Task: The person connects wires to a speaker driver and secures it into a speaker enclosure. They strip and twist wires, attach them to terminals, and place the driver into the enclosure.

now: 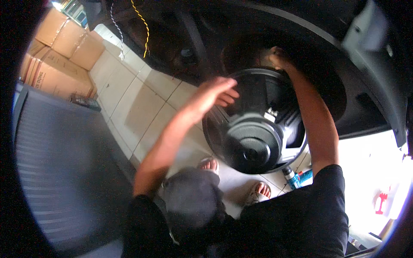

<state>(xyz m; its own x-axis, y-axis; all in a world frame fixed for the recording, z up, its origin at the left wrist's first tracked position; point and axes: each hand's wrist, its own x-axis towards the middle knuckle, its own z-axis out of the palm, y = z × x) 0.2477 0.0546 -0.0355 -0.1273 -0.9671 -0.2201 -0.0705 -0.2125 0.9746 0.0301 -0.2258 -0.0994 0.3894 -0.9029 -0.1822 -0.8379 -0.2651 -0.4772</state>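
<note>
A large black loudspeaker driver (254, 142), its round magnet facing up, is tilted in front of a big black cabinet (206, 26). My left hand (220, 91) is at the driver's left rim, fingers apart and slightly curled, with nothing in them; whether it touches the rim I cannot tell. Past the far rim reaches my right hand (277, 59), inside the cabinet's dark round opening (335, 86). Its fingers are dim and partly hidden, so their grip does not show. My right forearm runs along the driver's right side.
A yellow-and-black twisted wire (145, 30) and a pale twisted wire (115, 23) hang at upper left. Cardboard boxes (60, 73) stand on the tiled floor (142, 112). A grey ribbed panel (64, 172) is at left. A teal power drill (297, 178) lies near my feet.
</note>
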